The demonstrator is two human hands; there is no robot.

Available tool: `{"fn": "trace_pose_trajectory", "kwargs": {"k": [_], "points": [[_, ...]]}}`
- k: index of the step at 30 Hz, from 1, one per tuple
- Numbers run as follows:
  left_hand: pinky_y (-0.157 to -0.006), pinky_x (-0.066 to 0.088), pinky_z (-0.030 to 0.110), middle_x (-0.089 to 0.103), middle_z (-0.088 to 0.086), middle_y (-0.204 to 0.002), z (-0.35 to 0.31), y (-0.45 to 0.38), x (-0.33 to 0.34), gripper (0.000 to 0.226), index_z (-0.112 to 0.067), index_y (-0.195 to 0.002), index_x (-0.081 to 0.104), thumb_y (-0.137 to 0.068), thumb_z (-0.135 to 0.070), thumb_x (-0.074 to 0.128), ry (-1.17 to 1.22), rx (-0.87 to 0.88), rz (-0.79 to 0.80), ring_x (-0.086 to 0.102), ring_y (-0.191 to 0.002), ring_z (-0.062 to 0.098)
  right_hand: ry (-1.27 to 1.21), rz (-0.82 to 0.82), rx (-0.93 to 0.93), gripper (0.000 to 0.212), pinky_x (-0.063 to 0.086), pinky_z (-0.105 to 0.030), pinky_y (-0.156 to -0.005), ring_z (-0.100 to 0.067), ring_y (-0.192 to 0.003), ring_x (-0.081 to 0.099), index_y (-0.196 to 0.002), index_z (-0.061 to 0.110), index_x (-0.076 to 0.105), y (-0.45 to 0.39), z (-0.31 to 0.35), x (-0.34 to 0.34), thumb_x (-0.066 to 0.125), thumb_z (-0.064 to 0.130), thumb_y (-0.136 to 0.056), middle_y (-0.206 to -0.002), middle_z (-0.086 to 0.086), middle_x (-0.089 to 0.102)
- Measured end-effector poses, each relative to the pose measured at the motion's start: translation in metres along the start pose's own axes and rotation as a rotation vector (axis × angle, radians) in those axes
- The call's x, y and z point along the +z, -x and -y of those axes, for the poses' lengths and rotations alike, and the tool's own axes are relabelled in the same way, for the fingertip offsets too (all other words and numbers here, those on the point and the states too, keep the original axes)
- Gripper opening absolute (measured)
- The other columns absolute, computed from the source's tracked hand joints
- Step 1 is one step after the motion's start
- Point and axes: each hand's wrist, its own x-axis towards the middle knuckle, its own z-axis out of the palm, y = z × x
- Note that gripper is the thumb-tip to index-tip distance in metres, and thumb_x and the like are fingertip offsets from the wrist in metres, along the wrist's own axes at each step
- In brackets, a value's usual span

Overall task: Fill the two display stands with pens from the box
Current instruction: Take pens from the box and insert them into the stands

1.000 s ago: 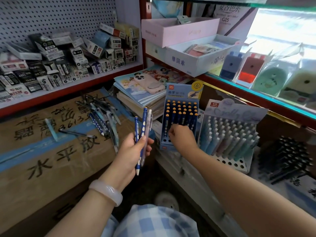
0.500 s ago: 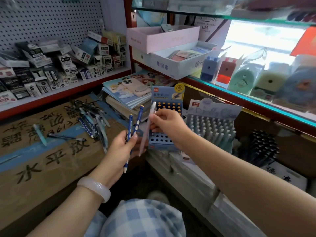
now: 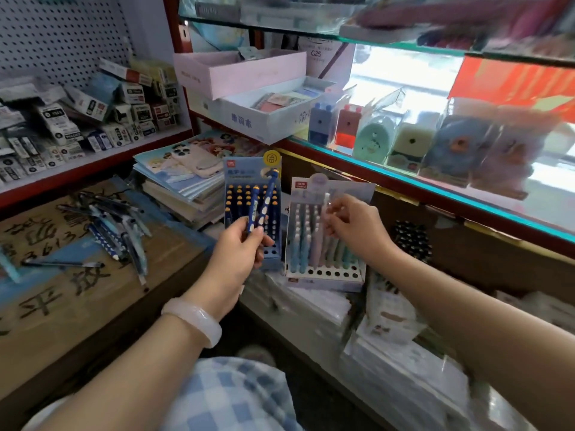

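Step in hand: the right hand (image 3: 354, 231) carries one pale pen (image 3: 324, 213) to the pastel stand (image 3: 323, 241), to my eye to seat it in a free hole.
Right fingers: curled and pinched on the pale pen near its upper end; the pen hangs roughly upright, in front of the filled rows. Motion blur hides its lower tip.
Left hand (image 3: 239, 247): fingers wrapped round two dark blue pens (image 3: 259, 206) with white spots, held upright in front of the blue stand (image 3: 253, 213).
Pastel stand: back rows are full of pastel pens; the front row of round holes (image 3: 326, 272) shows open.
Blue stand: the upper rows are filled, with yellow-tipped caps; a few holes low at its right side look empty.
Pen supply: loose pens (image 3: 112, 225) lie scattered on the cardboard box (image 3: 62, 293) to the left, well apart from both stands.
How to do it well: I would lower the tip over an open front hole, keep the pen vertical, and let go only once it sits.
Risk: the neighbouring pens stand close, so a tilted entry could knock them askew or tip the light card stand.
After that: the two spotted pens likely belong in the blue stand.
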Motion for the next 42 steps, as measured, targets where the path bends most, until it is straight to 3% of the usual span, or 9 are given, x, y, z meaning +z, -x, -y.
{"fn": "trace_pose_trajectory", "kwargs": {"k": [4, 7, 10, 17, 24, 30, 34, 38, 42], "points": [[-0.057, 0.05, 0.02, 0.066, -0.001, -0.078, -0.002, 0.002, 0.012, 0.022, -0.025, -0.094, 0.051, -0.099, -0.009, 0.037, 0.034, -0.028, 0.049, 0.062, -0.062, 0.009, 0.15, 0.006, 0.029, 0.003, 0.052, -0.026, -0.068, -0.012, -0.08, 0.061, -0.096, 0.019, 0.051, 0.009, -0.026, 0.013, 0.053, 0.018, -0.095, -0.09, 0.002, 0.062], [-0.062, 0.053, 0.023, 0.069, -0.001, -0.081, 0.001, 0.002, 0.013, 0.02, -0.024, -0.095, 0.053, -0.098, -0.009, 0.039, 0.04, -0.016, 0.084, 0.067, -0.067, 0.01, 0.225, -0.013, 0.013, 0.005, 0.046, -0.03, -0.058, -0.018, -0.07, 0.057, -0.091, 0.015, 0.048, 0.011, -0.037, 0.027, 0.049, 0.016, -0.096, -0.083, -0.005, 0.061], [-0.064, 0.054, 0.024, 0.07, -0.001, -0.08, 0.002, 0.004, 0.013, 0.021, -0.023, -0.097, 0.054, -0.098, -0.008, 0.04, 0.048, -0.003, 0.09, 0.068, -0.07, 0.012, 0.177, -0.025, 0.023, 0.005, 0.05, -0.04, -0.063, -0.022, -0.07, 0.057, -0.092, 0.012, 0.048, 0.012, -0.04, 0.036, 0.049, 0.014, -0.096, -0.081, -0.007, 0.06], [-0.072, 0.056, 0.029, 0.069, 0.005, -0.088, 0.006, 0.005, 0.01, 0.021, -0.023, -0.097, 0.053, -0.098, -0.007, 0.039, 0.03, -0.016, 0.059, 0.068, -0.073, 0.015, 0.201, 0.008, -0.006, 0.009, 0.051, -0.042, -0.066, -0.025, -0.071, 0.059, -0.092, 0.01, 0.049, 0.01, -0.041, 0.039, 0.047, 0.016, -0.097, -0.078, -0.008, 0.062], [-0.054, 0.05, 0.018, 0.069, 0.003, -0.083, 0.011, 0.009, 0.011, 0.016, -0.02, -0.093, 0.054, -0.096, -0.008, 0.044, -0.029, -0.028, 0.082, 0.062, -0.057, 0.006, 0.307, 0.086, 0.067, 0.01, 0.046, -0.035, -0.061, -0.027, -0.072, 0.057, -0.09, 0.012, 0.041, 0.014, -0.054, 0.053, 0.047, 0.016, -0.097, -0.086, -0.013, 0.062], [-0.042, 0.039, 0.015, 0.07, 0.001, -0.07, -0.002, 0.01, 0.001, 0.011, -0.013, -0.091, 0.059, -0.093, -0.007, 0.049, 0.042, -0.078, 0.099, 0.048, -0.044, 0.003, 0.4, 0.169, 0.089, 0.015, 0.048, -0.034, -0.063, -0.023, -0.07, 0.055, -0.086, 0.012, 0.048, 0.01, -0.048, 0.042, 0.051, 0.023, -0.096, -0.079, -0.003, 0.058], [-0.043, 0.04, 0.014, 0.071, 0.001, -0.068, -0.005, 0.011, -0.006, 0.01, -0.013, -0.092, 0.061, -0.091, -0.008, 0.052, 0.064, -0.095, 0.089, 0.048, -0.045, 0.003, 0.138, 0.039, 0.039, 0.016, 0.053, -0.028, -0.068, -0.013, -0.072, 0.062, -0.093, 0.015, 0.06, 0.006, -0.019, 0.022, 0.053, 0.03, -0.094, -0.079, 0.002, 0.063], [-0.043, 0.04, 0.014, 0.07, 0.002, -0.071, -0.001, 0.013, -0.005, 0.012, -0.017, -0.09, 0.063, -0.09, -0.008, 0.055, 0.033, -0.105, 0.093, 0.049, -0.044, 0.003, -0.357, 0.192, 0.044, 0.016, 0.056, -0.021, -0.07, -0.009, -0.078, 0.064, -0.099, 0.013, 0.061, 0.003, 0.028, 0.022, 0.051, 0.025, -0.096, -0.084, 0.001, 0.066], [-0.045, 0.044, 0.015, 0.07, 0.0, -0.067, -0.001, 0.016, -0.012, 0.013, -0.018, -0.09, 0.063, -0.091, -0.009, 0.054, 0.036, -0.117, 0.088, 0.054, -0.046, 0.004, -0.538, 0.237, 0.096, 0.017, 0.056, -0.016, -0.066, -0.007, -0.067, 0.064, -0.092, 0.003, 0.06, 0.002, 0.046, 0.034, 0.055, 0.019, -0.094, -0.078, -0.004, 0.064]]}}
